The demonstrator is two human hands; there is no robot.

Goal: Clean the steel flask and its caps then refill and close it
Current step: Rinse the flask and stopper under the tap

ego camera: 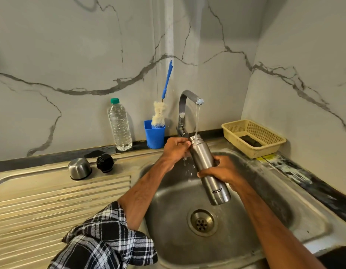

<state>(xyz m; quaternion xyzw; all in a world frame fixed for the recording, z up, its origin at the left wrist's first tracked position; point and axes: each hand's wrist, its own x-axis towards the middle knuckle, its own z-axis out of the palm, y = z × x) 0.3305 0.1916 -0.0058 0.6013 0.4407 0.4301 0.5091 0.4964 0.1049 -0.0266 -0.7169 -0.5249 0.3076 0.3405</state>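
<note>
- Gripping the tall cylindrical steel flask (201, 155) around its middle, the right hand (220, 170) has its fingers and thumb curled right round the body, so its grip is clamped on the flask.
- The left hand (176, 148) sits at the flask's neck with its fingers curled. Its grip is pinched against the metal just below the threaded mouth, and water drips beneath it.
- The flask is in the air above the round steel sink basin (265, 193) and tilted. Its open mouth points to about eleven o'clock, toward the tap, and its base to five o'clock, toward the drain (202, 222). The lettering "MILTON" shows near the base.
- A thin stream of water (197, 121) falls from the curved chrome tap (187, 101) onto the flask's mouth.
- Both caps are off and stand on the ridged steel surface (51, 200) at nine o'clock from the flask, well apart from it. The domed steel cup cap (80, 168) is mouth-down, and the round black stopper cap (104, 163) is just beside it at three o'clock.
- At eleven o'clock from the flask, against the marbled wall, stands a clear plastic bottle with a green top (119, 125).
- Between that bottle and the tap is a blue plastic cup (154, 136) holding a white-bristled bottle brush with a blue handle (158, 117).
- At two o'clock, in the corner, a beige perforated plastic basket (236, 129) holds something dark.
- A black-and-white checked sleeve (106, 239) is pushed up the left arm.
</note>
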